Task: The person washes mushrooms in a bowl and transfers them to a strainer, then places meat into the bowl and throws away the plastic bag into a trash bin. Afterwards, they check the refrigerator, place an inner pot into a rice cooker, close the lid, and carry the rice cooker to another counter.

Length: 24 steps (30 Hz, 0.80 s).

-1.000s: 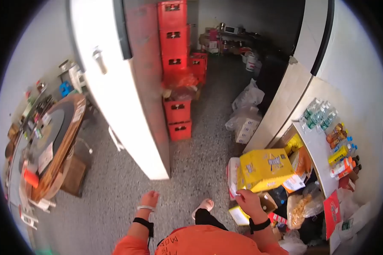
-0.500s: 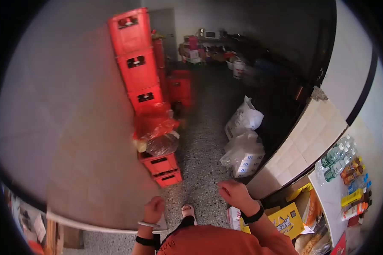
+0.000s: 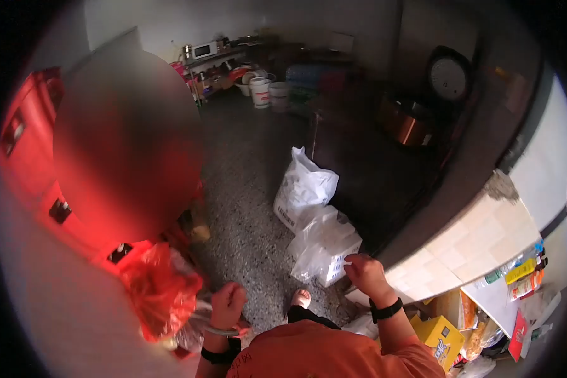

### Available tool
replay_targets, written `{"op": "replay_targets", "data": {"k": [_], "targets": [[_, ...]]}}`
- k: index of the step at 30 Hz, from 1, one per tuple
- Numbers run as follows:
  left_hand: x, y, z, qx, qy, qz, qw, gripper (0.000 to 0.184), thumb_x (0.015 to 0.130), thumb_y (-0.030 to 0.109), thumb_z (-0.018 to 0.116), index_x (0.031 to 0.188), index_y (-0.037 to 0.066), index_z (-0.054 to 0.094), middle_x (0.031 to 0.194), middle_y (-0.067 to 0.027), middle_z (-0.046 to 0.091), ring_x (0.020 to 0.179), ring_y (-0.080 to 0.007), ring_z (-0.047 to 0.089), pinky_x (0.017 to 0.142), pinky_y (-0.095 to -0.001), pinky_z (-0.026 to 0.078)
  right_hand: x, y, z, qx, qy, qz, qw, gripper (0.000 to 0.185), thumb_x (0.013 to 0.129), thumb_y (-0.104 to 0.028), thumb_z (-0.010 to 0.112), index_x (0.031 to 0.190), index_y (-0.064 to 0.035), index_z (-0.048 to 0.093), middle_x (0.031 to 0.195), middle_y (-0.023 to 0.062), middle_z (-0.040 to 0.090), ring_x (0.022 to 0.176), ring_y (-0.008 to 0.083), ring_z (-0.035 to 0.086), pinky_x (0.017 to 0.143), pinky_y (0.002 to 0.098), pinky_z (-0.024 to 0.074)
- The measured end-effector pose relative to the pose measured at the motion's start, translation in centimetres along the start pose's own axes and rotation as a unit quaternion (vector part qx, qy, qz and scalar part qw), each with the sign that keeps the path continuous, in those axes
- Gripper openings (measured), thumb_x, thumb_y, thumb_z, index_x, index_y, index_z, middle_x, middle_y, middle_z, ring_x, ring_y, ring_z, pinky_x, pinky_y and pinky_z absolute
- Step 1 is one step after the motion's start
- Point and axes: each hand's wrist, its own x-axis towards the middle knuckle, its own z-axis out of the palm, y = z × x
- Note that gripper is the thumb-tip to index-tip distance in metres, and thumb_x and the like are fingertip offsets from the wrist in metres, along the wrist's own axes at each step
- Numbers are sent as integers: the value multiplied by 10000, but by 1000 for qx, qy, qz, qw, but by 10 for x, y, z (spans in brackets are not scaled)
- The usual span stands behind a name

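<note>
My left hand (image 3: 228, 305) is loosely curled at the lower middle, with a bracelet and black band on its wrist; nothing shows in its fingers. Just left of it lies a red plastic bag (image 3: 160, 290) by the red crates (image 3: 31, 142). My right hand (image 3: 366, 275), black band at the wrist, has its fingers bent inward with nothing seen in them. It appears in front of the lower edge of a white box (image 3: 335, 268) under a clear plastic bag (image 3: 321, 239). Behind that stands a white bag (image 3: 307, 186) on the floor.
A tiled wall edge (image 3: 460, 246) stands at the right, with a yellow box (image 3: 438, 340) and bottles (image 3: 524, 271) beyond. Farther back are a white bucket (image 3: 259, 92), a microwave (image 3: 204, 50), a copper-coloured pot (image 3: 409, 123) and a round fan-like object (image 3: 448, 77). A blurred patch covers the left.
The view has moved forward through the doorway and turned right. The crates now lie at far left, the white bags are nearer, and more of the dark room shows. Both hands remain loosely curled.
</note>
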Motion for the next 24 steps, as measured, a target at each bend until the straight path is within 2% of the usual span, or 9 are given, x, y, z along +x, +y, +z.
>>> {"op": "replay_targets", "data": {"k": [3,7,10,12,15,18,20,23,24], "targets": [[88,13,14,56,-60,12,997,122,814,123,519,800,6,548,644,-43,555,590,-87,538,540,-227,433,81,33,-2,-69,47,55,995,108,686,-104,610,789,-71,613,712,99,602,670,280,591,562,355,479],[183,3,15,128,-52,68,988,112,803,111,528,805,2,552,651,-50,564,585,-106,548,543,-235,442,183,70,-22,-86,147,21,985,84,685,-85,616,763,-55,621,803,113,617,652,285,593,552,342,487],[243,-19,13,114,-79,78,987,118,798,111,524,803,-3,551,645,-62,563,578,-123,555,535,-242,444,251,87,-42,-66,181,53,980,178,688,-95,597,865,-84,612,785,119,599,726,300,581,608,375,489],[288,-44,13,39,-77,-39,995,136,803,124,514,803,-9,544,658,-75,563,583,-133,560,539,-253,450,289,97,-54,-128,208,16,970,184,695,-98,598,877,-69,604,822,120,598,737,307,575,619,376,490],[376,-47,5,101,-153,35,982,134,804,118,512,810,-14,535,686,-87,564,577,-137,558,530,-260,451,328,109,-83,-230,223,71,945,207,698,-41,597,905,-35,585,872,146,578,774,311,570,647,345,472],[464,-70,4,103,-147,118,977,126,798,115,516,821,-7,537,691,-81,557,597,-143,555,529,-253,440,363,118,-122,-268,311,93,907,192,744,-13,566,935,-26,584,866,123,591,752,212,591,664,277,466],[525,-81,3,101,-146,184,967,109,793,108,519,828,7,535,686,-73,549,615,-140,549,538,-249,430,378,131,-150,-204,357,221,884,181,758,-18,546,930,11,591,808,114,610,718,174,587,670,274,469],[595,-40,18,102,-176,207,957,90,782,93,523,826,16,535,675,-73,544,595,-138,529,533,-264,420,387,123,-166,-308,370,207,852,211,758,-14,532,962,1,585,803,111,611,727,176,587,651,280,468],[610,-31,28,130,-160,229,952,90,781,92,524,828,16,535,669,-70,542,588,-138,522,525,-270,417,393,112,-164,-303,377,221,847,178,762,-52,542,931,-13,581,823,144,602,753,250,584,636,324,470]]}}
